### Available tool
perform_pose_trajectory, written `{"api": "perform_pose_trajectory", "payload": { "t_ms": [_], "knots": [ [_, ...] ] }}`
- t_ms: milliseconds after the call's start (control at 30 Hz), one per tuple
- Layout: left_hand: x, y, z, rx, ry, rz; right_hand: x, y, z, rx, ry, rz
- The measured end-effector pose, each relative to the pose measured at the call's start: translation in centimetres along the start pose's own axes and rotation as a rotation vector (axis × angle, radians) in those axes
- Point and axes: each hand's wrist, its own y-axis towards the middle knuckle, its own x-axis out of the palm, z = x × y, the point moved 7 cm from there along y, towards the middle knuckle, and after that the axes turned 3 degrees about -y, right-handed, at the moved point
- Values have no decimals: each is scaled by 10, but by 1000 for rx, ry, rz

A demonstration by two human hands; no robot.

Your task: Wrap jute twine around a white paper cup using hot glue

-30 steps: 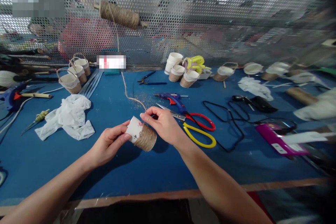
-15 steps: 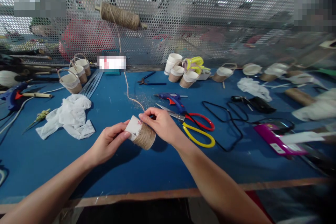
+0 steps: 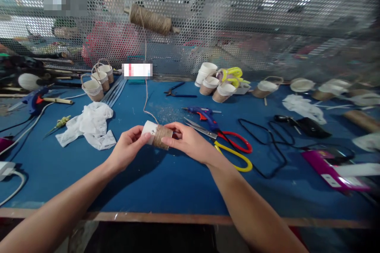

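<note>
My left hand (image 3: 127,146) pinches the white end of a paper cup (image 3: 154,133) between thumb and fingers, while my right hand (image 3: 188,142) closes on its other end, thumb in front and fingers curled behind. The cup lies on its side between my hands, in front of me and apparently just above the blue bench (image 3: 178,193). I seem to grip it at both ends so that it can be steadied and turned. Its left part is bare white with small dark markings; its right part wears a close band of brown twine (image 3: 162,137). Which end is open I cannot tell.

A loose strand (image 3: 146,97) reaches the cup's far side from the twine spool (image 3: 150,19), mounted on a rod at the mesh panel (image 3: 190,47), presumably so that it unwinds freely. To the right, the scissors (image 3: 213,134) point their red and yellow handles towards my side, probably for easy reach, with the blue glue gun (image 3: 204,116) just beyond. Pliers (image 3: 178,95) lie farther back.
</note>
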Motion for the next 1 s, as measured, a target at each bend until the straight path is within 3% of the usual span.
{"api": "perform_pose_trajectory", "payload": {
  "t_ms": [133, 233, 367, 633, 833, 1000],
  "knots": [
    [1, -1, 5, -11, 2, -54, -4, 3, 7, 46, 234, 38],
    [-1, -2, 11, 32, 71, -66, -1, 4, 10, 91, 397, -21],
    [-1, -4, 14, 111, 225, -88, 4, 4, 10, 105, 444, -89],
    [-1, -4, 8, 126, 306, -90, 7, 3, 11, 81, 401, -51],
    [0, -5, 9, 155, 366, -112, 1, 2, 2, 13, 195, 14],
    [1, -5, 10, 159, 391, -121, 0, 1, 0, -21, 179, 31]
  ]
}}
